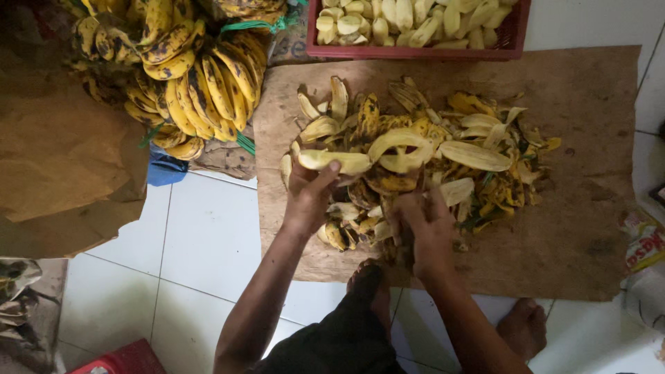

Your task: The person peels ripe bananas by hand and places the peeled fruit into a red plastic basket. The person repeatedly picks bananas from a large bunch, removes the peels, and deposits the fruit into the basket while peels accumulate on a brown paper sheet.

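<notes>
- The banana (pixel 336 161) is peeled, pale yellow, smooth and gently curved; it lies crosswise above the peel heap, gripped at its left end.
- The left hand (pixel 309 190) has its fingers curled around that end, thumb laid along the top.
- A strip of peel (pixel 405 151), pale inside and curved like an arch, hangs just right of the banana's free end.
- The right hand (pixel 431 225) is closed low over the heap; what it grips I cannot tell, as it is dark and blurred.
- The peel heap (pixel 485 163) is limp, floppy, yellow with black spots, and spreads across a cardboard sheet (pixel 589 228), brown and stained.
- A red crate (pixel 415 51) past the sheet holds more peeled fruit.
- Unpeeled bunches (pixel 201 90), yellow and heavily spotted, are piled at upper left.
- The floor (pixel 201 235) is white glossy tile.
</notes>
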